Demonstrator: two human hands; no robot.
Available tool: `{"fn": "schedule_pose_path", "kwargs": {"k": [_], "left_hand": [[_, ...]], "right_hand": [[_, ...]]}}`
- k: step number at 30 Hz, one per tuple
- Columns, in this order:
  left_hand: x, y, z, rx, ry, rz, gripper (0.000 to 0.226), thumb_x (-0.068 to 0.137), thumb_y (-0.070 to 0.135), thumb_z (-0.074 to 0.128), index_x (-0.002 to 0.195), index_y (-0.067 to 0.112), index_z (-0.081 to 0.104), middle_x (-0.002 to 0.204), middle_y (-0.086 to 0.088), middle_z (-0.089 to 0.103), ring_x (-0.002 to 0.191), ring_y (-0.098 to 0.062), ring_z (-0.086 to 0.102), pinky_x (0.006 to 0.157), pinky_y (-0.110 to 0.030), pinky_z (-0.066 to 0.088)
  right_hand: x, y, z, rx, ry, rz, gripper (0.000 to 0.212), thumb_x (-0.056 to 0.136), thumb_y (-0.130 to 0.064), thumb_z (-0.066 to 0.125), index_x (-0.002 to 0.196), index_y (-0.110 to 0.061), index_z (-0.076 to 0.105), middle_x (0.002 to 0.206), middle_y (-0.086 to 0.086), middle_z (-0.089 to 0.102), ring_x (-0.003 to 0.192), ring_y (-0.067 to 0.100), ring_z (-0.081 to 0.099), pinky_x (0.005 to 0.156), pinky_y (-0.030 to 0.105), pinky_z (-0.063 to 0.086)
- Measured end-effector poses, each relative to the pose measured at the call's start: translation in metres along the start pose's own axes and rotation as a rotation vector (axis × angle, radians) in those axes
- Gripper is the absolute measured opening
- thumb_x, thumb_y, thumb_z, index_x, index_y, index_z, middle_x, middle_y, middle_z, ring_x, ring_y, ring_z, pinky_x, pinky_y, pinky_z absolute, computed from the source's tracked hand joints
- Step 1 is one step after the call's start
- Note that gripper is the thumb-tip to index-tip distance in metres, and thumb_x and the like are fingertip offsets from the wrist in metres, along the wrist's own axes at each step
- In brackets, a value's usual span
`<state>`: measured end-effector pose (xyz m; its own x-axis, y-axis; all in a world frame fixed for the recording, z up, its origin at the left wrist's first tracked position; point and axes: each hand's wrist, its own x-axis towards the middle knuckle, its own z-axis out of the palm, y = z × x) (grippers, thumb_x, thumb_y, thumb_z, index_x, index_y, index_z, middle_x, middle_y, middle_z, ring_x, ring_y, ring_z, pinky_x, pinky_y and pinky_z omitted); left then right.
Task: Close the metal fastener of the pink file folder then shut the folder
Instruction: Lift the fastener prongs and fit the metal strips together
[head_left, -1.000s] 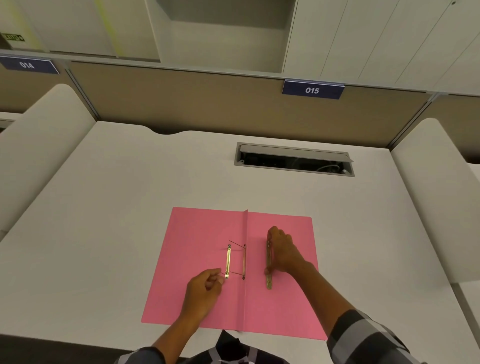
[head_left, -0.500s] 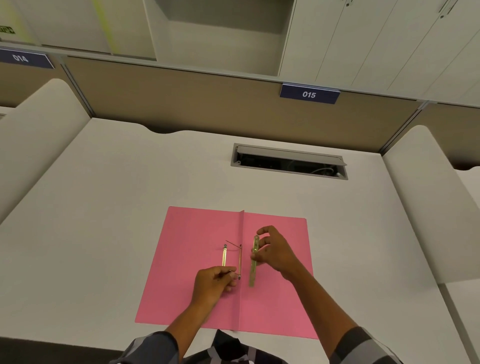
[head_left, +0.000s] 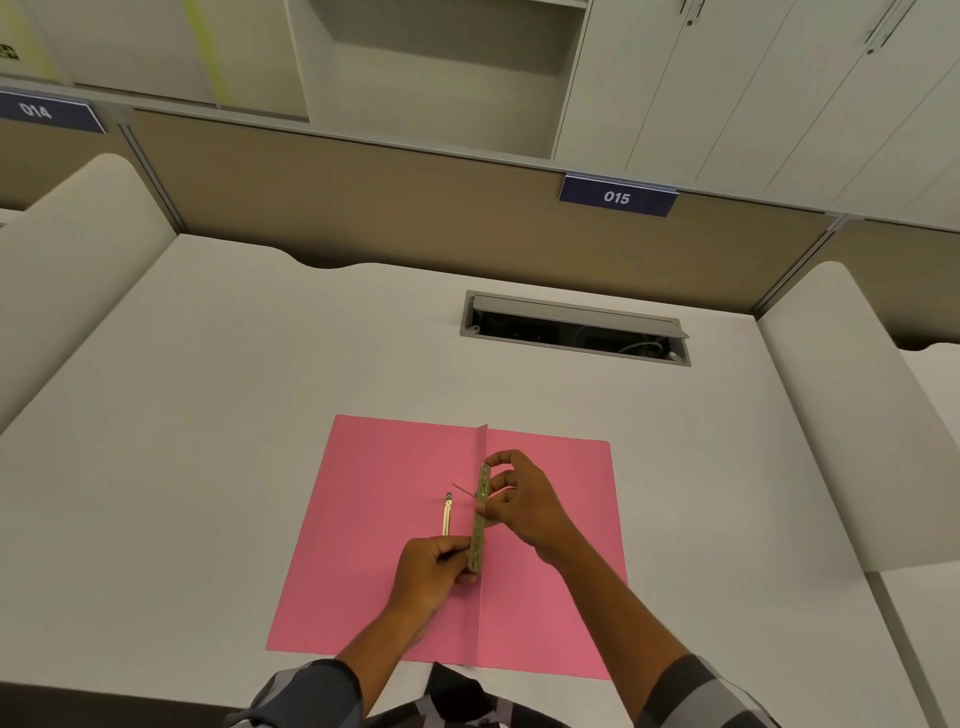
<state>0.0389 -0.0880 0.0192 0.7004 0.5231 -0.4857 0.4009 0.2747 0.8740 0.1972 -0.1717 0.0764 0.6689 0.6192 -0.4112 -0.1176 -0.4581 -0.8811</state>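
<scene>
The pink file folder (head_left: 374, 525) lies open and flat on the white desk, its spine crease running down the middle. A brass fastener base strip (head_left: 447, 514) sits on the left leaf beside the crease, with a thin prong sticking up at its far end. My right hand (head_left: 519, 501) pinches a perforated metal fastener bar (head_left: 479, 519) and holds it upright over the crease. My left hand (head_left: 431, 571) grips the near prong of the fastener, right at the bar's lower end.
An open cable hatch (head_left: 574, 328) is set into the white desk (head_left: 208, 415) behind the folder. Padded dividers (head_left: 852, 415) rise at both sides. A tan partition with the label 015 (head_left: 617, 196) and cabinets stand at the back.
My right hand lifted the metal bar off the right leaf and carried it left over the spine toward the prongs. My left hand stayed at the near prong.
</scene>
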Motion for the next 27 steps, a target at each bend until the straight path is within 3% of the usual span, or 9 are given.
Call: {"fn": "schedule_pose_path", "kwargs": {"k": [6,13,18,21,27], "left_hand": [[-0.001,-0.001,-0.001,-0.023,-0.011,-0.013,0.022,0.094,-0.004,0.070,0.104,0.011,0.084,0.088,-0.009,0.084,0.075,-0.024,0.078,0.075,-0.029,0.066],[0.003,-0.005,-0.004,-0.005,-0.024,-0.017,0.021,0.095,-0.003,0.070,0.108,0.007,0.083,0.088,-0.010,0.084,0.074,-0.023,0.078,0.078,-0.033,0.067],[0.012,-0.004,-0.009,0.107,0.001,-0.058,0.032,0.100,-0.007,0.062,0.098,0.019,0.081,0.087,-0.007,0.083,0.080,-0.027,0.080,0.079,-0.041,0.068],[0.023,0.008,-0.011,0.124,0.063,-0.053,0.026,0.104,-0.002,0.056,0.108,0.011,0.077,0.088,-0.012,0.081,0.072,-0.027,0.079,0.070,-0.040,0.068],[0.046,0.033,-0.008,-0.004,0.123,-0.049,0.035,0.106,0.001,0.054,0.129,0.025,0.063,0.105,-0.010,0.079,0.068,-0.020,0.075,0.060,-0.035,0.063]], "right_hand": [[0.001,0.001,0.007,-0.051,0.035,-0.011,0.054,0.082,0.011,0.077,0.120,-0.020,0.056,0.100,0.020,0.068,0.086,0.039,0.073,0.070,0.046,0.067],[0.002,0.004,0.014,-0.090,0.068,-0.017,0.054,0.081,0.012,0.077,0.120,-0.019,0.056,0.099,0.017,0.067,0.085,0.038,0.073,0.068,0.043,0.067],[0.003,0.009,0.019,-0.092,0.103,-0.017,0.052,0.082,0.015,0.074,0.118,-0.019,0.058,0.099,0.019,0.065,0.074,0.027,0.070,0.066,0.044,0.066],[0.004,0.013,0.020,-0.088,0.120,-0.015,0.052,0.081,0.016,0.074,0.117,-0.020,0.060,0.097,0.017,0.066,0.071,0.024,0.068,0.067,0.047,0.066],[0.002,0.015,0.025,-0.064,0.132,-0.023,0.053,0.080,0.014,0.075,0.116,-0.023,0.062,0.098,0.011,0.066,0.067,0.020,0.068,0.067,0.049,0.065]]}}
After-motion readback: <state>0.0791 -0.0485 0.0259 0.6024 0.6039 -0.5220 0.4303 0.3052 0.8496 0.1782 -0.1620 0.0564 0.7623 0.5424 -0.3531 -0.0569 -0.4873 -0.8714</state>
